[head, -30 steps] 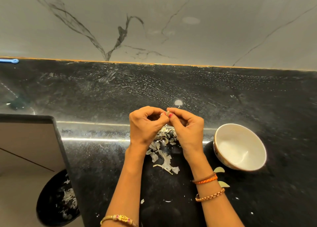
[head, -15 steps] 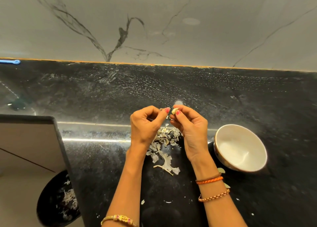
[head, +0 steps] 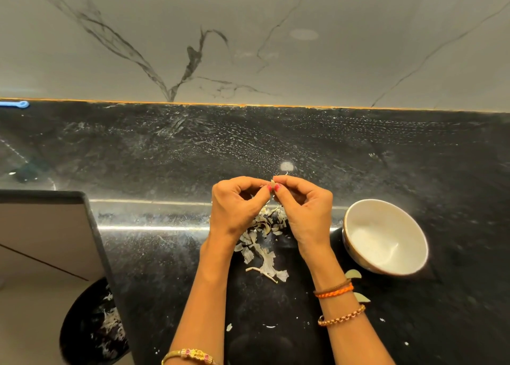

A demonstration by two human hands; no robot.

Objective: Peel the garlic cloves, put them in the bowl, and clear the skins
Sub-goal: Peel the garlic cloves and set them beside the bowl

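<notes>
left hand (head: 237,204) and right hand (head: 303,207) fingertips pinching one garlic clove (head: 273,184) together.

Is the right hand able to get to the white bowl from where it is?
Probably yes. The right hand is pinching a garlic clove with the left hand, and the white bowl sits just to its right on the counter with nothing between them.

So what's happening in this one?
A person is peeling garlic over a black countertop. The left hand and right hand pinch one garlic clove between the fingertips. Loose skins lie piled on the counter under the hands. The white bowl to the right looks empty. A dark bin with skins in it sits below the counter edge.
</notes>
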